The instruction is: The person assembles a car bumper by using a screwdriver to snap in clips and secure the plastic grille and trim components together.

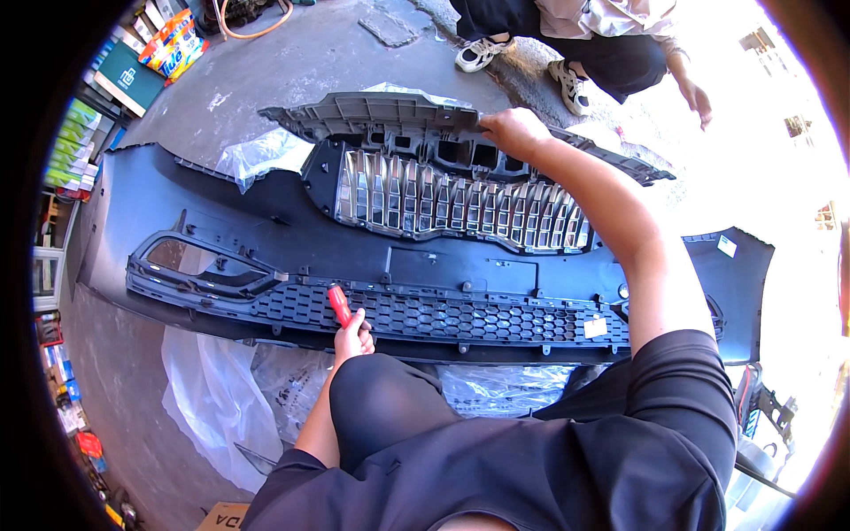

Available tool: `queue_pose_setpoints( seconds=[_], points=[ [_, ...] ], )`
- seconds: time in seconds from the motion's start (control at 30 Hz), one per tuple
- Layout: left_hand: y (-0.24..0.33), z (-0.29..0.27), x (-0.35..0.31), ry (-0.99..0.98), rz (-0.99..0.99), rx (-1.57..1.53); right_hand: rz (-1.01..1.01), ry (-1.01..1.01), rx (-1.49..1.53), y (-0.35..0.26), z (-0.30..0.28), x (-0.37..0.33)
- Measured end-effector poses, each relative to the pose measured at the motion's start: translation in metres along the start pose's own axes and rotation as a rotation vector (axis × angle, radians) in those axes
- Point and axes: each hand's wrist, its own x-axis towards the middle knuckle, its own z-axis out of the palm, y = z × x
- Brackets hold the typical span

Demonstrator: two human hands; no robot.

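Note:
A black car bumper cover [212, 208] lies across the floor in front of me, its inner side up. It carries a chrome-barred grille [460, 208] and a honeycomb lower mesh [443, 317]. My left hand [352, 338] is closed round a red-handled tool [338, 303], shaped like a screwdriver handle, over the left part of the mesh; any shaft is hidden. With my right arm stretched across the bumper, my right hand [515, 133] grips the edge of a dark grey plastic panel [381, 118] standing behind the grille. Its fingertips are partly hidden.
Clear plastic wrap [212, 398] lies under the bumper's near edge. Shelves with boxes and a green box [130, 78] line the left. At the far side a person [611, 44] crouches, one hand hanging down. A cardboard box [223, 517] sits at the lower left.

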Motion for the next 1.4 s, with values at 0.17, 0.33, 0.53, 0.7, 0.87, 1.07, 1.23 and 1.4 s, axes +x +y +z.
queue_pose_setpoints(
  seconds=[0.17,0.33,0.53,0.7,0.87,1.07,1.23,1.4],
  points=[
    [0.005,0.011,-0.003,0.008,-0.002,0.034,0.045,-0.022,-0.005,-0.004,0.003,-0.002],
    [0.006,0.012,-0.006,-0.027,0.026,0.030,0.026,-0.052,0.050,0.010,-0.012,0.009],
    [0.004,0.011,-0.005,0.049,-0.001,0.036,0.034,0.070,-0.034,0.000,0.021,0.000],
    [0.009,0.008,-0.007,-0.039,0.012,0.010,0.094,0.054,0.101,0.015,0.007,0.003],
    [0.006,0.007,-0.004,-0.024,0.005,0.000,0.099,0.056,0.055,0.007,0.015,-0.002],
    [0.009,0.006,-0.004,-0.088,0.027,-0.023,0.093,-0.040,0.041,0.000,0.003,-0.003],
    [0.005,0.008,-0.006,-0.039,-0.003,0.003,0.116,0.066,0.048,0.001,0.027,-0.011],
    [0.006,0.005,-0.013,-0.021,0.029,0.002,0.212,0.070,0.171,-0.009,0.023,-0.013]
  ],
)
